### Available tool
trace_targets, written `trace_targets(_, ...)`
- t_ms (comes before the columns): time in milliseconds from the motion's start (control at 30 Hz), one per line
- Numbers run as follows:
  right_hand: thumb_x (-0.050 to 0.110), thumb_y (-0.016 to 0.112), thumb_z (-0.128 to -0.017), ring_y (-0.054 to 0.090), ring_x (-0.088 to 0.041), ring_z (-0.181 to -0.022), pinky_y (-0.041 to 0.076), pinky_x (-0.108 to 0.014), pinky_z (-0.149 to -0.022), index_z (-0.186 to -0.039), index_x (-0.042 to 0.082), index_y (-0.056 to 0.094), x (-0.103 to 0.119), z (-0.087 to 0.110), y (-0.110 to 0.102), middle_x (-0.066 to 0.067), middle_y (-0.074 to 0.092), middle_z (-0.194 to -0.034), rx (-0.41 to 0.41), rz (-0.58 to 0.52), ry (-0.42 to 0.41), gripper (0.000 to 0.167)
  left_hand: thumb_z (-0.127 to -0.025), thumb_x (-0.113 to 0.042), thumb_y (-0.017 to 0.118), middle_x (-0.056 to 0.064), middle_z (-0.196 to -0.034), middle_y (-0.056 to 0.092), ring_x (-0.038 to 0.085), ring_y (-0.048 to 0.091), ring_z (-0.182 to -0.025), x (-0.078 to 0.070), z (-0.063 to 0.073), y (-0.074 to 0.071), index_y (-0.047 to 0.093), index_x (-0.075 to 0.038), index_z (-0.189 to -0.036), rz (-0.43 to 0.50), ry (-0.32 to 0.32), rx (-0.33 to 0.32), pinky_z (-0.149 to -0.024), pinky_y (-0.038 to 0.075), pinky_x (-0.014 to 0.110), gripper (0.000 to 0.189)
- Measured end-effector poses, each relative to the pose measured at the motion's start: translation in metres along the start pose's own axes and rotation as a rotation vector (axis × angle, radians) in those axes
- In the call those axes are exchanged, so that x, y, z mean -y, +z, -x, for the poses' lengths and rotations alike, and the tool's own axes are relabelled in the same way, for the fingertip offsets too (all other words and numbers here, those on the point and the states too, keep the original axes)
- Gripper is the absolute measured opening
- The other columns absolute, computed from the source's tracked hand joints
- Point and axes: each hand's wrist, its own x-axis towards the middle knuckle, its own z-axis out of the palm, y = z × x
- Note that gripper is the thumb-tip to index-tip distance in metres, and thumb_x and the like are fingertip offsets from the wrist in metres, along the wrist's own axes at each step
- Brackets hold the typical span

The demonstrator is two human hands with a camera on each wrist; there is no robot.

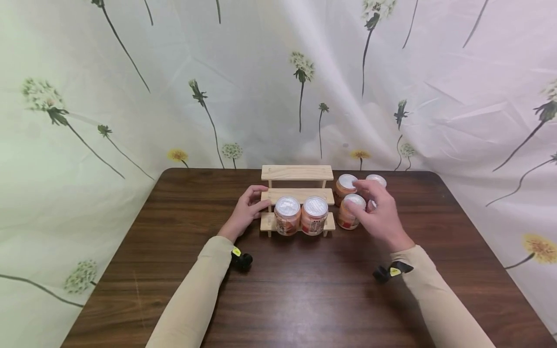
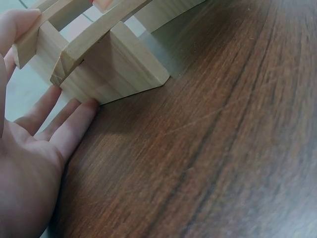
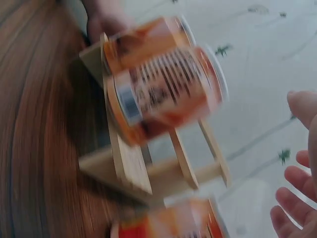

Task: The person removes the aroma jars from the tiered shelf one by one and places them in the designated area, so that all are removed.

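A three-tier wooden step shelf (image 1: pixel 297 172) stands on the table, with two orange-labelled jars (image 1: pixel 287 217) with clear lids side by side on its lowest tier. My left hand (image 1: pixel 245 212) holds the shelf's left end, thumb and fingers at the middle board; the left wrist view shows fingertips (image 2: pixel 90 105) against the wooden side panel. Over several similar jars (image 1: pixel 348 220) at the shelf's right, my right hand (image 1: pixel 377 212) is spread, partly hiding those behind it. In the right wrist view its fingers are apart with nothing between them, and one jar (image 3: pixel 171 220) shows below.
The dark wood table (image 1: pixel 296 290) extends in front of the shelf and to both sides. A pale curtain (image 1: pixel 261 87) printed with dandelions hangs behind the table's far edge. Small black cameras (image 1: pixel 241 261) are strapped at both wrists.
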Motion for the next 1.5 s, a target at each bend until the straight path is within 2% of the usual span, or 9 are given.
trace_targets(67, 0.007, 0.086, -0.087, 0.065, -0.026, -0.111, 0.059, -0.035, -0.081, -0.135, 0.005, 0.066, 0.002, -0.002, 0.008, -0.014, 0.066, -0.126, 0.051, -0.016, -0.030, 0.052, -0.105, -0.017, 0.068, 0.017, -0.141, 0.052, 0.020, 0.061, -0.111, -0.001, 0.001, 0.000, 0.053, -0.013, -0.143, 0.004, 0.001, 0.002, -0.079, 0.060, 0.030, 0.041)
trace_targets(167, 0.011, 0.086, -0.088, 0.063, -0.032, -0.119, 0.058, -0.049, -0.093, -0.138, 0.004, 0.063, 0.007, -0.004, 0.021, -0.017, 0.066, -0.131, 0.138, -0.027, -0.060, 0.055, -0.105, -0.017, 0.068, 0.017, -0.142, 0.052, 0.020, 0.061, -0.111, -0.003, 0.001, 0.001, 0.053, -0.013, -0.144, 0.005, -0.001, 0.005, -0.080, 0.060, 0.030, 0.042)
trace_targets(233, 0.014, 0.087, -0.089, 0.065, -0.032, -0.119, 0.058, -0.055, -0.091, -0.139, 0.001, 0.061, 0.010, -0.005, 0.030, -0.018, 0.064, -0.134, 0.198, -0.032, -0.067, 0.058, -0.105, -0.018, 0.068, 0.017, -0.142, 0.052, 0.020, 0.061, -0.111, -0.003, 0.001, 0.001, 0.052, -0.013, -0.144, 0.001, -0.003, 0.004, -0.081, 0.060, 0.030, 0.042)
trace_targets(367, 0.020, 0.089, -0.086, 0.064, -0.029, -0.120, 0.058, -0.054, -0.093, -0.141, -0.003, 0.057, 0.015, -0.006, 0.044, -0.017, 0.062, -0.135, 0.289, -0.039, -0.052, 0.067, -0.105, -0.019, 0.067, 0.018, -0.144, 0.051, 0.021, 0.060, -0.113, -0.002, 0.000, 0.000, 0.052, -0.012, -0.145, 0.003, -0.007, 0.004, -0.084, 0.060, 0.031, 0.043)
trace_targets(467, 0.026, 0.091, -0.085, 0.062, -0.026, -0.120, 0.057, -0.049, -0.098, -0.142, -0.002, 0.057, 0.017, -0.005, 0.052, -0.014, 0.062, -0.135, 0.313, -0.025, -0.027, 0.072, -0.105, -0.018, 0.068, 0.018, -0.145, 0.051, 0.021, 0.060, -0.114, -0.002, 0.001, 0.001, 0.052, -0.011, -0.145, 0.011, -0.007, 0.001, -0.084, 0.060, 0.031, 0.044)
trace_targets(667, 0.029, 0.093, -0.081, 0.065, -0.022, -0.111, 0.056, -0.045, -0.095, -0.138, 0.002, 0.060, 0.018, -0.004, 0.062, -0.009, 0.065, -0.128, 0.296, 0.002, 0.014, 0.072, -0.104, -0.018, 0.069, 0.018, -0.144, 0.052, 0.020, 0.061, -0.113, -0.003, 0.001, 0.001, 0.052, -0.012, -0.144, 0.014, -0.014, -0.005, -0.083, 0.060, 0.031, 0.044)
trace_targets(1033, 0.023, 0.093, -0.082, 0.067, -0.022, -0.108, 0.056, -0.047, -0.097, -0.130, 0.009, 0.064, 0.018, -0.001, 0.071, -0.006, 0.068, -0.120, 0.258, -0.117, 0.119, 0.058, -0.104, -0.012, 0.068, 0.020, -0.147, 0.050, 0.020, 0.060, -0.113, -0.003, -0.001, -0.001, 0.051, -0.008, -0.146, 0.036, -0.052, 0.012, -0.085, 0.060, 0.033, 0.045)
trace_targets(1200, 0.021, 0.093, -0.082, 0.066, -0.022, -0.105, 0.055, -0.046, -0.097, -0.128, 0.010, 0.064, 0.016, 0.001, 0.073, -0.006, 0.068, -0.118, 0.235, -0.174, 0.154, 0.056, -0.105, -0.017, 0.068, 0.016, -0.146, 0.050, 0.019, 0.060, -0.114, 0.000, 0.001, -0.001, 0.052, -0.013, -0.146, 0.019, -0.033, -0.001, -0.084, 0.060, 0.031, 0.044)
trace_targets(1500, 0.013, 0.094, -0.079, 0.064, -0.026, -0.104, 0.052, -0.049, -0.092, -0.131, 0.006, 0.064, 0.018, 0.005, 0.077, -0.012, 0.067, -0.121, 0.163, -0.207, 0.179, 0.061, -0.104, -0.018, 0.069, 0.017, -0.142, 0.051, 0.017, 0.062, -0.109, 0.001, 0.001, -0.001, 0.053, -0.012, -0.143, 0.010, 0.006, -0.004, -0.079, 0.059, 0.028, 0.043)
